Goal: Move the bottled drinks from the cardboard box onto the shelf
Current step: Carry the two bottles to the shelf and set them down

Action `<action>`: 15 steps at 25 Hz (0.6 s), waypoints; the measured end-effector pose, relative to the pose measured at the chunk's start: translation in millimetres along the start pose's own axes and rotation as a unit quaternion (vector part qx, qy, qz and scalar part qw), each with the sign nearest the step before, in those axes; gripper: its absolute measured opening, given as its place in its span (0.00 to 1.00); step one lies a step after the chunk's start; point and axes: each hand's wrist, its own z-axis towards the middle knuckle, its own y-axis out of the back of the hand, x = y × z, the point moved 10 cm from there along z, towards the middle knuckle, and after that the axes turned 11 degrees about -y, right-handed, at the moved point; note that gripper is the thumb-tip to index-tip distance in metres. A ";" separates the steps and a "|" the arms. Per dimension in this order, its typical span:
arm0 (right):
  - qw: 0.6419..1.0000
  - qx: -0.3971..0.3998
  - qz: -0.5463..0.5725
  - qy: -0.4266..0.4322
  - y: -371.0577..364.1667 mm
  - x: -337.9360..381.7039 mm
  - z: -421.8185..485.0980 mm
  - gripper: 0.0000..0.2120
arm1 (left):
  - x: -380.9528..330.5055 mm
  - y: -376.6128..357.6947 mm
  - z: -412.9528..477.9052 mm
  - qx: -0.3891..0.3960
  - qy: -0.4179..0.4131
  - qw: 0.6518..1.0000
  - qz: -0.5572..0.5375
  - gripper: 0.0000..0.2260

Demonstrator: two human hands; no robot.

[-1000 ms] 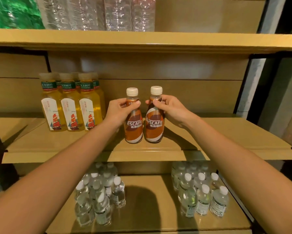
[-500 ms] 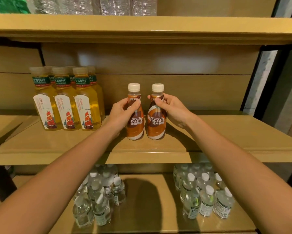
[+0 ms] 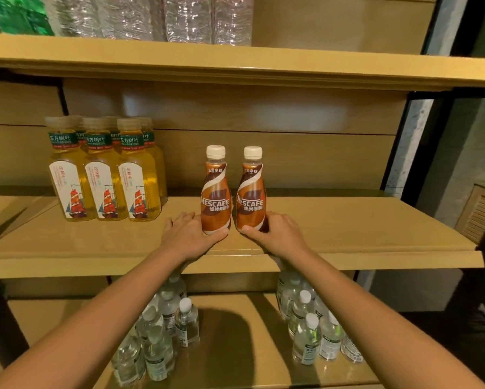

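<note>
Two brown Nescafe coffee bottles with white caps stand upright side by side on the middle shelf [image 3: 347, 234]. My left hand [image 3: 188, 237] cups the base of the left coffee bottle [image 3: 216, 197], thumb across its front and fingers beside it on the shelf. At the foot of the right coffee bottle [image 3: 251, 197], my right hand [image 3: 277, 234] wraps the same way, thumb in front. Both bottle bases rest on the shelf board. The cardboard box is out of view.
Several yellow tea bottles [image 3: 103, 178] stand in rows at the left of the same shelf. Bare board lies to the right of the coffee bottles. Small water bottles [image 3: 162, 332] [image 3: 311, 327] cluster on the shelf below. Clear large bottles [image 3: 179, 18] fill the top shelf.
Both hands have slid down from the bottles' necks to their bases. The two bottles now sit a little farther back on the shelf, labels facing me.
</note>
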 end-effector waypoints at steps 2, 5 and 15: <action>0.997 -0.024 -0.072 0.001 -3.5 3.3 7.5 0.24 | -2.1 -3.0 5.9 0.014 -0.004 0.999 0.032 0.34; 0.988 -0.032 -0.147 -0.020 -7.6 4.3 24.1 0.29 | 3.1 -5.1 20.6 0.021 0.003 0.998 0.056 0.35; 0.976 0.010 -0.201 -0.077 -30.7 -1.6 87.4 0.41 | 32.2 -22.5 82.6 0.025 0.040 0.998 0.036 0.38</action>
